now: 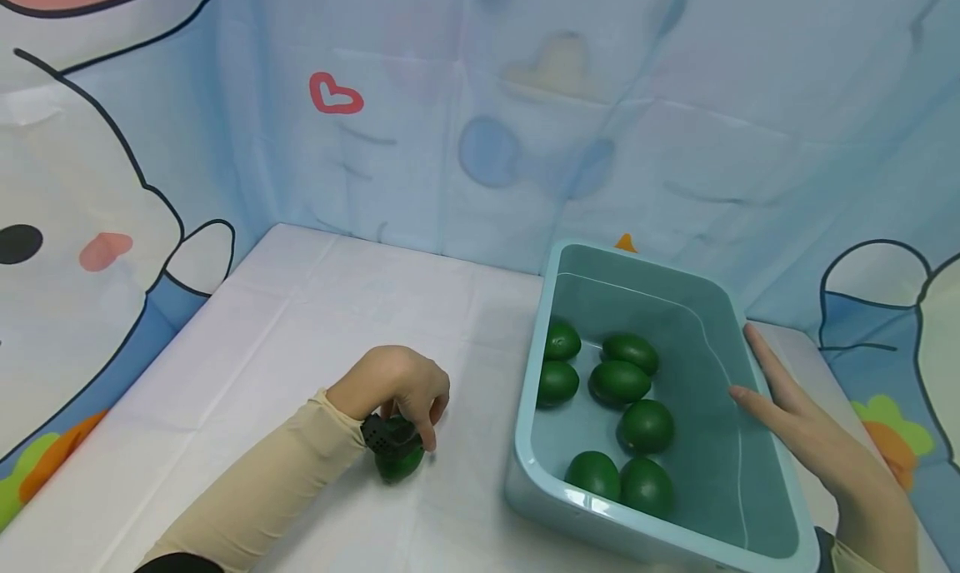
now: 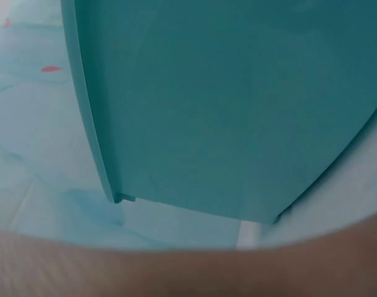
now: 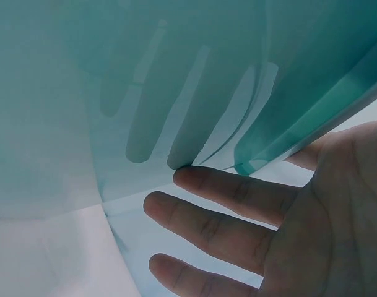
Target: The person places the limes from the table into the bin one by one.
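A person's left hand (image 1: 397, 386) is curling its fingers down over a smooth, glossy green avocado (image 1: 399, 463) that is lying on the white cloth-covered counter (image 1: 285, 348), just left of a pale teal plastic bin (image 1: 525, 440). The fruit's long axis is hard to judge, as the hand and a black wrist-worn device (image 1: 386, 435) are covering most of it. The right hand (image 1: 806, 427) is lying flat and open against the bin's right wall, fingers straight along the rim, thumb reaching inside; the right wrist view is showing those fingers (image 3: 238, 195) spread against the translucent plastic. Seven more egg-shaped avocados (image 1: 619, 382) are sitting loose in the rounded rectangular bin, most of them lying with long axes roughly left to right. A soft cartoon-printed backdrop (image 1: 480, 98), pale blue with a red heart (image 1: 335, 95), is hanging behind. No brand, label or readable writing is showing anywhere.
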The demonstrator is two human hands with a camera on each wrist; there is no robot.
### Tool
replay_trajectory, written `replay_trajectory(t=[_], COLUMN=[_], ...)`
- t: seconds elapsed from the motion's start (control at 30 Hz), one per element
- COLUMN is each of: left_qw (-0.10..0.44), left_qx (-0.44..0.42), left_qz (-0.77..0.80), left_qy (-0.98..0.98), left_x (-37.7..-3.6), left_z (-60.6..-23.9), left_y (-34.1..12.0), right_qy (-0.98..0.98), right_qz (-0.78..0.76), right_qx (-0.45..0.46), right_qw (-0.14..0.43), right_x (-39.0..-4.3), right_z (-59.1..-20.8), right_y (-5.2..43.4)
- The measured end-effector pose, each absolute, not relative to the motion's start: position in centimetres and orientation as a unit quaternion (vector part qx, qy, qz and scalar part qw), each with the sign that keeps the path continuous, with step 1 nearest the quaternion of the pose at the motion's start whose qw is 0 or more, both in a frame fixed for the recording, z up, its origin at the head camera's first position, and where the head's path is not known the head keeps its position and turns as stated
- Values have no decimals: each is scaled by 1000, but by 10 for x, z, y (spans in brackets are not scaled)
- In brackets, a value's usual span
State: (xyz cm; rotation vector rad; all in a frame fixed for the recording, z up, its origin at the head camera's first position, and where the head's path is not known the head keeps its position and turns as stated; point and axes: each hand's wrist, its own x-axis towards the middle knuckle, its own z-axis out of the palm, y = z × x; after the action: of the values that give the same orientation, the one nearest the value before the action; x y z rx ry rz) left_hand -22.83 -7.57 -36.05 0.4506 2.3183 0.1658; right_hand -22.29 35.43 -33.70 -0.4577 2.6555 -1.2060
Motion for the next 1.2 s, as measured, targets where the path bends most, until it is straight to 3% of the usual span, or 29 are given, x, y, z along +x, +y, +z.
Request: replay_trajectory(t=[0.4, 0.67, 0.87, 0.97, 1.2], left_qw=[329, 212, 133, 128, 216], left_qx=[246, 290, 277, 269, 279], left_qz=[48, 94, 105, 105, 101], left_qy=[910, 928, 946, 949, 930], left_x=[-232, -247, -254, -253, -243], left_z=[-362, -366, -372, -373, -366], left_y=[-78, -81, -78, -78, -87], right_qy=[896, 895, 895, 895, 897], right_qz=[-404, -408, -408, -408, -403], right_qx=[-157, -158, -156, -154, -150], right_qw=[91, 93, 93, 93, 97], right_x=[-223, -223, -222, -222, -223], right_z=[-337, -337, -337, -337, -337], right_y=[354, 355, 355, 355, 354])
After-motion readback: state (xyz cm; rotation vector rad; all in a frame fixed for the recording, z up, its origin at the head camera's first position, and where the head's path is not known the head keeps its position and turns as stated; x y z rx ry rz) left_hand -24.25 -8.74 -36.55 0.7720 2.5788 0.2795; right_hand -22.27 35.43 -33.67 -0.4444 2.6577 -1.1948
